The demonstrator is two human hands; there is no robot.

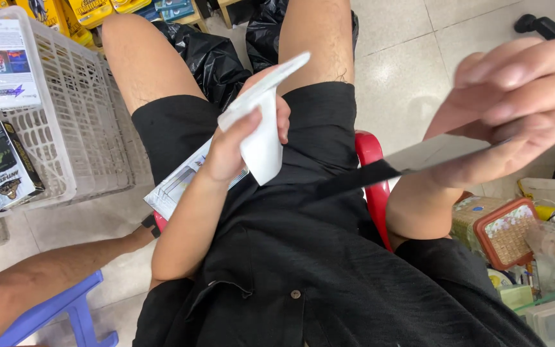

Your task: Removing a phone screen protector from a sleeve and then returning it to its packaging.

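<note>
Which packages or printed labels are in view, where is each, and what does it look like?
White flat pack: in the left hand, over the lap, tilted.
Printed flat pack: on the lap under that hand, pale with blue print.
Black strip: held by the right hand.
White printed sheet: on the white crate, upper left.
Black box: at the crate's side, left edge.
Yellow packs: top left.
</note>
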